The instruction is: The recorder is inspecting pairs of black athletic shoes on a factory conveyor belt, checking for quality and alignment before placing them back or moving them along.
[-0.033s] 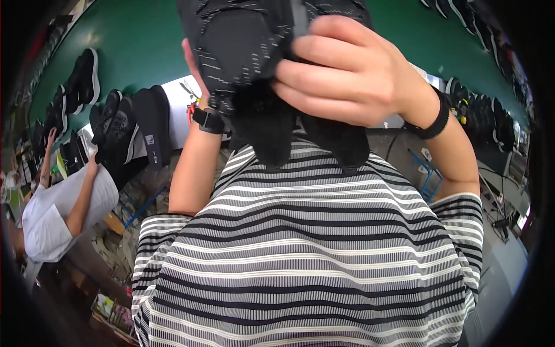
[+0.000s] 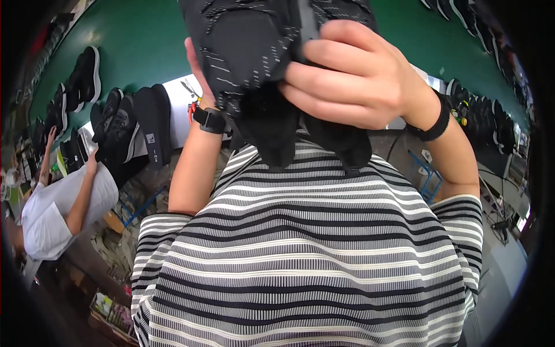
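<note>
Held up in front of my chest is a pair of black shoes (image 2: 240,49), side by side, with small white stitch marks and dark collars hanging down. Their upper ends run past the top of the head view. My left hand (image 2: 198,72) grips the left shoe from its outer side; most of its fingers are hidden behind it. Across the front, my right hand (image 2: 355,78) has its fingers curled in at the inner edges where the two shoes meet. Its fingertips are tucked out of sight against the black fabric.
A green work table (image 2: 147,34) spans the far side. Black shoes (image 2: 118,124) and dark insoles (image 2: 153,118) lie at its near left, with snips (image 2: 189,88) beside my left wrist. More shoes (image 2: 480,115) line the right. A co-worker in white (image 2: 69,214) is at the left.
The pair of shoes has shifted slightly to the right. My right hand has moved a little right and down with it.
</note>
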`<state>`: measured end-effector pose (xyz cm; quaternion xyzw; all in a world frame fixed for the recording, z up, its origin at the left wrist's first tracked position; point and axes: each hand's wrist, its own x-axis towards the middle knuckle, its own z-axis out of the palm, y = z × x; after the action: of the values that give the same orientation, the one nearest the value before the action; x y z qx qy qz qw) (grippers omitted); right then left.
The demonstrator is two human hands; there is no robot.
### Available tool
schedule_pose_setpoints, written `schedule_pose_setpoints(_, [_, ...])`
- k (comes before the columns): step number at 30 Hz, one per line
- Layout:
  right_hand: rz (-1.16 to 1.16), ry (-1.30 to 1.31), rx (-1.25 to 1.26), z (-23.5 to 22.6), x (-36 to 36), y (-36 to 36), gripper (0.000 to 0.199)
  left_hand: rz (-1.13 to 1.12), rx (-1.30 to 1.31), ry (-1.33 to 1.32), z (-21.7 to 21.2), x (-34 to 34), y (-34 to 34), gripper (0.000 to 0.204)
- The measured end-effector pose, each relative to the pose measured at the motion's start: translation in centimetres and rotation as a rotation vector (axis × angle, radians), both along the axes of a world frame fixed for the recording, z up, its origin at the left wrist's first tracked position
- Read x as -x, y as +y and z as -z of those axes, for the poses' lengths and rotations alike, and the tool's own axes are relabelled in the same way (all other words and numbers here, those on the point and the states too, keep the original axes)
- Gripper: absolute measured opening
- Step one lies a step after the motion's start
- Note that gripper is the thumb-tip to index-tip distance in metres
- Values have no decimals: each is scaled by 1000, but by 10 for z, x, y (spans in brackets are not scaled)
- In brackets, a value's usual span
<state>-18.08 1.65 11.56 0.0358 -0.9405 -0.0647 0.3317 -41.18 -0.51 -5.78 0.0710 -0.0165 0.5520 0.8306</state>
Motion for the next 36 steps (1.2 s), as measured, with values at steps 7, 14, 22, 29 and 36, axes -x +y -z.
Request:
schedule_pose_setpoints(7, [518,307,210,7,-14,-23,73,78,67,-179,-29,-11,-32,83])
schedule_pose_setpoints(14, [635,438,1460,32,-30,-53,93,156,49,-140,-9,-14,-30,82])
schedule_pose_setpoints(22, [324,667,1782,38,-40,-50,89,32,258,160,14,-13,-21,84])
schedule_pose_setpoints(29, [251,756,1862,43,-37,-47,72,23,253,197,-2,-16,-26,84])
schedule_pose_setpoints(36, [386,626,1775,44,-29,-37,67,30,272,249,-17,-21,-32,84])
